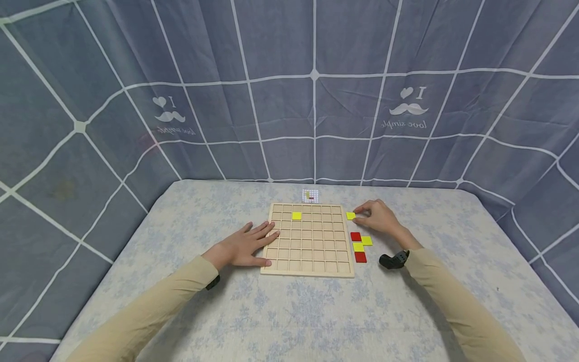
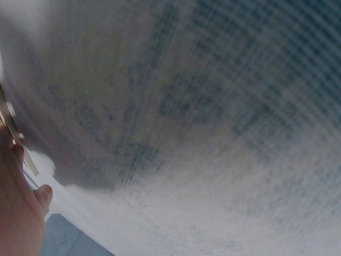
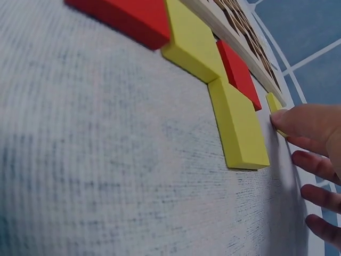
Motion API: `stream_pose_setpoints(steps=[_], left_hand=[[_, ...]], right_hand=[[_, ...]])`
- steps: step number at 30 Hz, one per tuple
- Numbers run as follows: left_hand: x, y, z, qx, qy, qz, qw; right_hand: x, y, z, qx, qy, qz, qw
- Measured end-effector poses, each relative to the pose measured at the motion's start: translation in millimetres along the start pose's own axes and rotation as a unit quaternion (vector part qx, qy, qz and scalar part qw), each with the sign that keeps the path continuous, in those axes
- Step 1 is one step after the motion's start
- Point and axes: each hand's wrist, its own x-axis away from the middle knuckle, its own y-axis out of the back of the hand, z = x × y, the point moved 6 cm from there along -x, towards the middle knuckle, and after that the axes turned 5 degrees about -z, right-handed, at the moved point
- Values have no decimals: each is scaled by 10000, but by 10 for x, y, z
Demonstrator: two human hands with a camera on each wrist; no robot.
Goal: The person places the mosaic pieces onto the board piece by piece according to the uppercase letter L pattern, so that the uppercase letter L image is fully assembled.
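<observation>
A square wooden grid board (image 1: 307, 275) lies on the table, with one yellow tile (image 1: 296, 215) in a cell near its top. Fingers spread, my left hand (image 1: 244, 246) rests on the board's left edge. In the left wrist view, that hand (image 2: 18, 197) shows only partly, against the board's rim (image 2: 13, 125). Just beyond the board's upper right corner, my right hand (image 1: 377, 216) pinches another yellow tile (image 1: 351, 215) between thumb and index finger. The right wrist view shows the same tile (image 3: 274, 104) under the thumb, its other fingers apart.
Right of the board lie two red tiles (image 1: 360, 257) and two yellow tiles (image 1: 367, 241), touching or nearly so. A small printed grid card (image 1: 310, 196) sits behind the board. The patterned tablecloth (image 1: 289, 317) ends at a grey-blue checked curtain (image 1: 289, 110).
</observation>
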Motion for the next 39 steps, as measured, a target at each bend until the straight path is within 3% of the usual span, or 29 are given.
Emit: stream_pose_setpoints(steps=[10, 24, 39], left_hand=[[-3, -6, 7, -31, -18, 27, 10000], [-2, -18, 0, -43, 31, 40, 10000], [-12, -50, 16, -100, 92, 130, 9998]], right_hand=[[25, -9, 75, 491, 242, -30, 9985], [27, 40, 125, 431, 347, -266, 9981], [-59, -46, 554, 207, 619, -326, 9973]])
